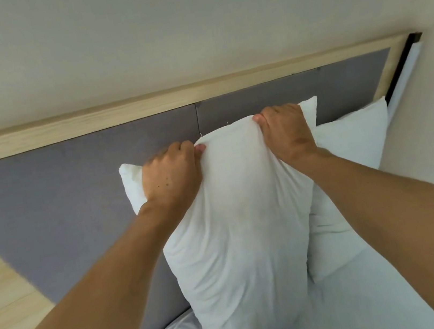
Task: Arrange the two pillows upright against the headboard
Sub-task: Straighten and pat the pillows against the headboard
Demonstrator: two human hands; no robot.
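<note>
Near white pillow point(235, 218) standing upright on the bed, top edge against the grey padded headboard point(61, 204). Pinched at its upper corners by left hand point(171, 175) and right hand point(285, 130), fingers closed tight on the fabric. Second pillow point(353, 144) just behind at right, leaning on the headboard. Below, white mattress point(370, 296). Above, light wooden frame point(145, 106).

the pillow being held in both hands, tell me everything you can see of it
The held pillow is plain white, soft and creased, in a cloth case. It stands upright on its short end on the white bed sheet, in front of the grey padded headboard. The left hand and right hand each have a closed grip on its top edge, near the corners. It overlaps the second pillow beside it.
</note>
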